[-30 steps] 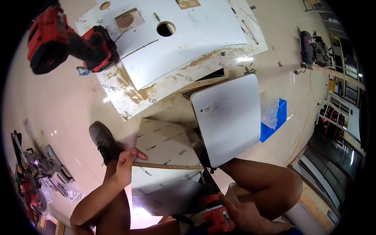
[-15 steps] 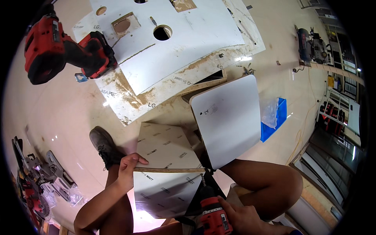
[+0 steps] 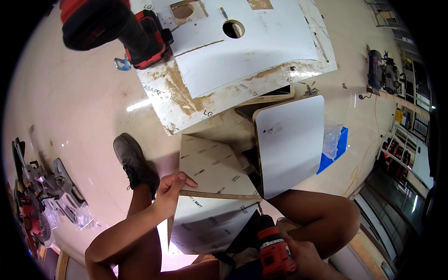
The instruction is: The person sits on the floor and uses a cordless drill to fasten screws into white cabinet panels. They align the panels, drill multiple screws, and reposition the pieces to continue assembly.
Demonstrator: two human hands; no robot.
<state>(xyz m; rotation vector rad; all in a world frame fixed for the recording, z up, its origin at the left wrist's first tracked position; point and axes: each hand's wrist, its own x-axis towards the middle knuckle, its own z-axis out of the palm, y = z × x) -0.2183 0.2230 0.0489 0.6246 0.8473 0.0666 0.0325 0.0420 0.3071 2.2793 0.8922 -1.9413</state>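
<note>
A box-like piece made of film-covered boards (image 3: pixel 210 170) stands between my legs, its bare board edge (image 3: pixel 219 194) facing up. My left hand (image 3: pixel 173 186) grips the left end of that edge, thumb on top. In my right hand (image 3: pixel 298 254) is a red and black cordless drill (image 3: pixel 275 252). Its bit points up beside the right end of the edge; whether it touches cannot be told. Just right of the box a white board with rounded corners (image 3: pixel 291 144) leans tilted.
Ahead lies a stack of white panels with cutouts (image 3: pixel 242 56), a second red power tool (image 3: pixel 144 42) on its left. A blue tray (image 3: pixel 333 151) holds clear plastic. A saw (image 3: pixel 39 224) is at far left, a compressor (image 3: pixel 385 70) at far right.
The whole view has shifted, so most things appear farther right and the far panels higher. My left hand still holds the board edge, and the drill remains near its right end.
</note>
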